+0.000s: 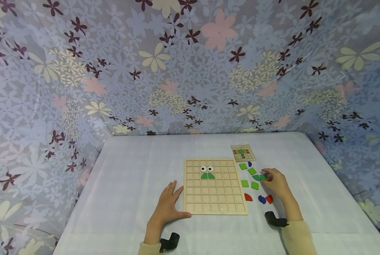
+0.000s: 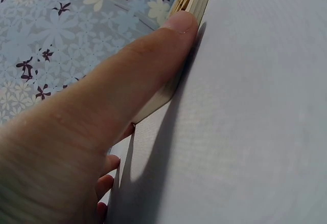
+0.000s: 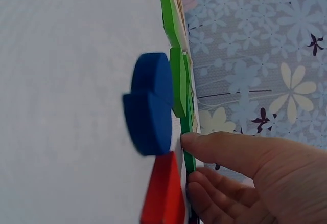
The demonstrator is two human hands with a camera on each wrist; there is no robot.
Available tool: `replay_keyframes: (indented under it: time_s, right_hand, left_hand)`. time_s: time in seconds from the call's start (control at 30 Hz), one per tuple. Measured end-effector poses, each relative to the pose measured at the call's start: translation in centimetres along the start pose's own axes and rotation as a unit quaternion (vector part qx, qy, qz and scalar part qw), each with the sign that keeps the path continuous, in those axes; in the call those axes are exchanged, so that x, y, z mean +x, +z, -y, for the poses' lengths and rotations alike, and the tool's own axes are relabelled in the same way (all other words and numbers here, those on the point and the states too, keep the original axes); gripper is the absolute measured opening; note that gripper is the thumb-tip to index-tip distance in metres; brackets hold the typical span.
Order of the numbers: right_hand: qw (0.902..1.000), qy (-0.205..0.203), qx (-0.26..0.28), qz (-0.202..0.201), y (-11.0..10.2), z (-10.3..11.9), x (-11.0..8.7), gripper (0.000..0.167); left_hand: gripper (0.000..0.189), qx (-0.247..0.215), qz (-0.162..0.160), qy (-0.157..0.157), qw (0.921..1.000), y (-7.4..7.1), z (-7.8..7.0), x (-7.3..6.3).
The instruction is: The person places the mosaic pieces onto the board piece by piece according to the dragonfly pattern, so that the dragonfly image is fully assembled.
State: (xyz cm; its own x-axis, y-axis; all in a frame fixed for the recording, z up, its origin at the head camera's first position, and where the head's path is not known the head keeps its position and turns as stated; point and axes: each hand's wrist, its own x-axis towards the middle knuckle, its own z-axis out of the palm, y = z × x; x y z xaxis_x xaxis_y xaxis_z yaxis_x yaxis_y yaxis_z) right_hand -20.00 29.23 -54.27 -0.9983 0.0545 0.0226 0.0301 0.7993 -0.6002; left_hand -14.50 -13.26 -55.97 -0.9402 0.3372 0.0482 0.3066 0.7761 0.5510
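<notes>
A wooden grid board (image 1: pixel 213 214) lies flat on the table. Two eye discs (image 1: pixel 203 169) and a pair of green quarter-round pieces (image 1: pixel 204 176) sit in its upper cells. My left hand (image 1: pixel 168 205) is spread at the board's lower-left corner, its thumb (image 2: pixel 179 24) along the front edge and straight fingers by the left side. To the right of the board, my right hand (image 1: pixel 277 184) pinches a dark green piece (image 1: pixel 262 177) between thumb and fingers. Another dark green piece (image 1: pixel 256 178) lies right beside it. The fingers partly hide the pinched piece.
Several light green squares (image 1: pixel 255 185) lie along the board's right side. Nearer me are red pieces (image 1: pixel 248 197) and blue curved pieces (image 1: pixel 262 199); a small blue half-round (image 1: pixel 249 164) is farther back. A pattern card (image 1: pixel 243 153) lies beyond the board's right corner. Flowered cloth (image 1: pixel 190 71) surrounds the table.
</notes>
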Motion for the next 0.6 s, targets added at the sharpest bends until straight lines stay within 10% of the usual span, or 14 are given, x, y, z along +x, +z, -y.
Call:
replay_keyframes:
  time_s: [0.6]
  right_hand:
    - [0.9998, 0.014, 0.004, -0.013, 0.34, 0.31, 0.09, 0.049]
  left_hand:
    - [0.105, -0.006, 0.0, 0.001, 1.0, -0.17, -0.07, -0.03]
